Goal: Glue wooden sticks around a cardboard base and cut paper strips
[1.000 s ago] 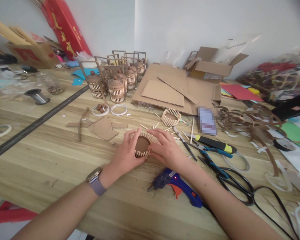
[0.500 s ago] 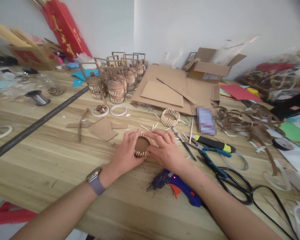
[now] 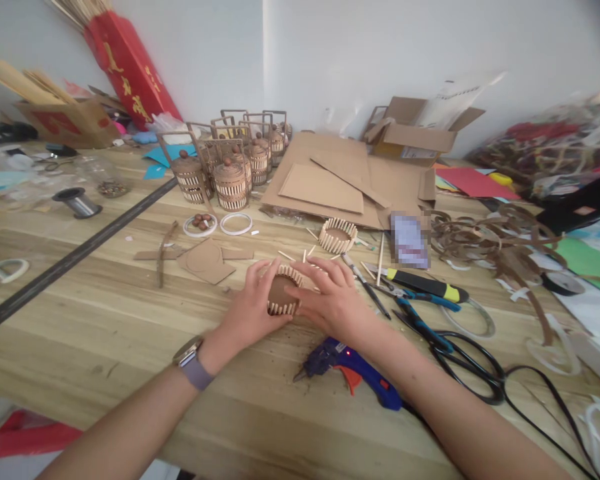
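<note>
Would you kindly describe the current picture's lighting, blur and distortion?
In the head view, light is soft and fairly even; the held stick ring is legible though slightly soft; the pile at far right looks smeared and stretched; a flat rectangular item is pixelated; the top-right corner is dark.

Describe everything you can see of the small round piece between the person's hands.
The small round piece has a flat brown base, seemingly cardboard, ringed by short, pale, wood-like sticks set side by side like a low fence. Its open side faces up toward the camera. The left hand grips its left side; the right hand is at its right, one digit reaching over the inside. Fingers hide parts of the ring.
</note>
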The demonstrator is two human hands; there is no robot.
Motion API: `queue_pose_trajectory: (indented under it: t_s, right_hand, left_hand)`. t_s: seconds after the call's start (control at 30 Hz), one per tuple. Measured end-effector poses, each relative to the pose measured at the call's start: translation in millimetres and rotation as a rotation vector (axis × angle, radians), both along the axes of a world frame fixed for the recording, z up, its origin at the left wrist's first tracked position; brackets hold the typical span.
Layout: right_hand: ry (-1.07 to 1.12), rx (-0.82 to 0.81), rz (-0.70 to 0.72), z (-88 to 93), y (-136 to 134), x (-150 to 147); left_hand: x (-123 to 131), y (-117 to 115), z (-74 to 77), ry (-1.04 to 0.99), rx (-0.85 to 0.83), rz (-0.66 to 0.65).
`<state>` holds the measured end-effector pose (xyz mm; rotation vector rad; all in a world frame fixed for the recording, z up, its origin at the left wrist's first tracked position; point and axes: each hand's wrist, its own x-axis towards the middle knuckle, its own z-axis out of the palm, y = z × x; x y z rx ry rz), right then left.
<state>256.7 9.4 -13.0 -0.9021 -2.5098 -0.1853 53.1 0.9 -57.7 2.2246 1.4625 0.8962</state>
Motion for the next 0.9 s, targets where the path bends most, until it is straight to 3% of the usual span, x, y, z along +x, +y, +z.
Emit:
queue_pose_trajectory:
  t_s: [0.13, 0.23, 0.37, 0.5, 0.6, 0.73, 0.9]
  right_hand:
    - [0.066, -0.157, -0.103, 18.3, -17.7, 26.2]
    - [-0.063, -0.478, -0.233, 24.8, -40.5, 50.8]
    - [-0.193, -0.857, -0.383, 16.7, -68.3, 67.0]
    - [-0.123, -0.917, -0.427, 2.2, -74.8, 66.6]
    - [0.026, -0.908, -0.411, -2.4, -72.4, 68.2]
    - [0.394, -0.904, -0.432, -0.2, -77.0, 75.4]
    - [0.823, -1.113, -0.533, -5.2, -78.4, 73.2]
  left_hand:
    - [-2.0, -1.0, 1.6, 0.002, 0.019, -0.011]
    - [-0.2, -2.8, 2.1, 0.007, 0.038, 0.015]
    - [5.7, -4.6, 2.0, 0.034, 0.048, 0.075]
    - [9.1, -5.4, 1.0, 0.066, 0.073, 0.104]
    - [9.3, -5.7, 0.0, 0.057, 0.09, 0.104]
    - [9.2, -5.6, 0.0, 0.045, 0.063, 0.109]
    - [8.8, -4.9, 0.2, 0.039, 0.041, 0.098]
